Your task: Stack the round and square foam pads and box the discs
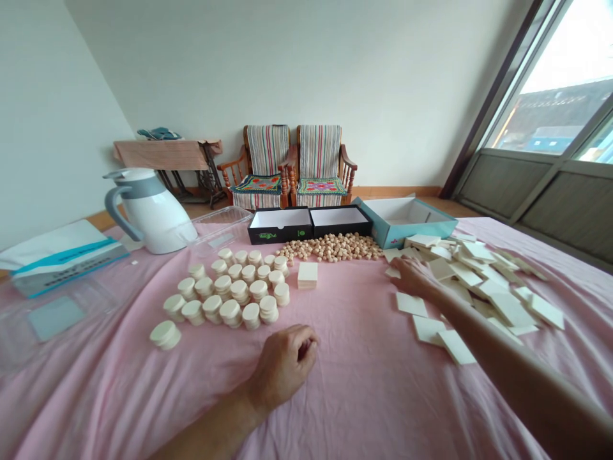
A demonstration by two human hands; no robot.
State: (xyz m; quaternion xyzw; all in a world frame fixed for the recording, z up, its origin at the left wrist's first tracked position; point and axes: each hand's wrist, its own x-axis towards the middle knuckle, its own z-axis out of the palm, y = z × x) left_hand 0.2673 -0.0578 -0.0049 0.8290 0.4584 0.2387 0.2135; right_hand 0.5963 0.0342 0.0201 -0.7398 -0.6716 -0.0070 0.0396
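Because the back of the right hand (410, 276) hides most of its fingertips, I cannot tell whether it grips a tile or only touches one; it lies at the near-left edge of the loose heap of square tiles (512, 310). A poor pinch there could let a tile slip, or drag a neighbour along, since many of them overlap. The right forearm (522, 370) reaches in from the lower right, low across the heap's near side, so a careless swing of it might sweep the separate near tile (456, 347) out of place. The hand itself is palm down, fingers pointing away and to the left. Well apart from it, the left hand (283, 359) rests on the pink cloth (354, 390), curled into a loose fist with nothing visible inside. It sits just beside the nearest stacks of round discs (230, 312), which an outward nudge, or a tug on the wrinkled cloth, could topple. Between the hands and farther off stands a neat stack of square tiles (307, 275); a sideways knock could skew it. Behind lie the wooden beads (340, 248), liable to roll if bumped, against the black boxes (280, 235), with the blue box (416, 234) to the right.
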